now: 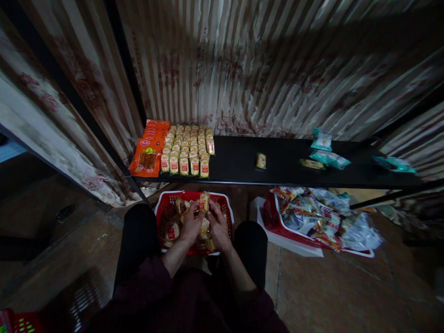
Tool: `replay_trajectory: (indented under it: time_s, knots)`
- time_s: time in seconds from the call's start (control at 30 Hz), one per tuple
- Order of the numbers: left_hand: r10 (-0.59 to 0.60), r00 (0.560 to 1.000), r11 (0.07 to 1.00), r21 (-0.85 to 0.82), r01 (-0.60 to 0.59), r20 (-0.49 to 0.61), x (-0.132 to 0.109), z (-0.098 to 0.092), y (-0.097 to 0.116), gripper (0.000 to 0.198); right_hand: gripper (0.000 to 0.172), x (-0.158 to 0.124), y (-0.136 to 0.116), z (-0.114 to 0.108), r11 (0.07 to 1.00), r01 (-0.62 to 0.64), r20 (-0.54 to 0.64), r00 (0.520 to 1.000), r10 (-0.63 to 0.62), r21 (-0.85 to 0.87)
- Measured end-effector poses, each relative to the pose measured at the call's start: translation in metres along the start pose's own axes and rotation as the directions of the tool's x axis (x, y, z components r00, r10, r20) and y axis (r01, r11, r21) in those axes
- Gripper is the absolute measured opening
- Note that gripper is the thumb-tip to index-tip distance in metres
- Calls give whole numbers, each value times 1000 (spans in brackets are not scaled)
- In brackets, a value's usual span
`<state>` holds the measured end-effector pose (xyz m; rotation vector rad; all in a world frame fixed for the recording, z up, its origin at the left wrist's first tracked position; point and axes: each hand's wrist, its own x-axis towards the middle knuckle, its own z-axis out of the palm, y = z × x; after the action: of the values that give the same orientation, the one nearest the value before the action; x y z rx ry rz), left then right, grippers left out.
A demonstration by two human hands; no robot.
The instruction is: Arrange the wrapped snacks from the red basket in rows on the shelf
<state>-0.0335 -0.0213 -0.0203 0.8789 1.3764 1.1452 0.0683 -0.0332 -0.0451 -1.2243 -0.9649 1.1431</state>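
Note:
Both my hands are over a red basket (162, 208) on the floor between my knees. My left hand (191, 223) and my right hand (218, 225) are closed together on small yellow snack packets (204, 201), held upright above the basket. More packets (172, 230) of the same kind lie in the basket. On the black shelf (287, 161) in front, rows of the same yellow packets (188, 150) stand at the left end beside orange packets (149, 152).
One yellow packet (261, 160) lies alone mid-shelf. Teal and white packets (326, 153) sit at the shelf's right, another teal one (395, 164) farther right. A second red basket (275, 212) full of mixed bags stands on the floor right. Corrugated wall behind.

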Motion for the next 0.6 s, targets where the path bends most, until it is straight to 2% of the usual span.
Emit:
replay_trajectory:
  time_s: [0.13, 0.33, 0.5, 0.6]
  knots:
    - [-42, 999, 998, -41, 41, -15, -4, 3, 5, 30, 47, -2, -6, 1, 998, 35, 13, 999, -34, -59]
    - [-123, 991, 982, -148, 115, -45, -5, 2, 4, 32, 46, -5, -19, 6, 998, 53, 26, 998, -51, -41]
    - [-170, 985, 948, -270, 168, 17, -7, 2, 5, 31, 37, -6, -14, 3, 992, 56, -8, 998, -57, -113]
    - [-263, 964, 900, -353, 255, 25, -10, 2, 8, 32, 35, -6, -12, 2, 990, 63, -10, 998, -64, -124]
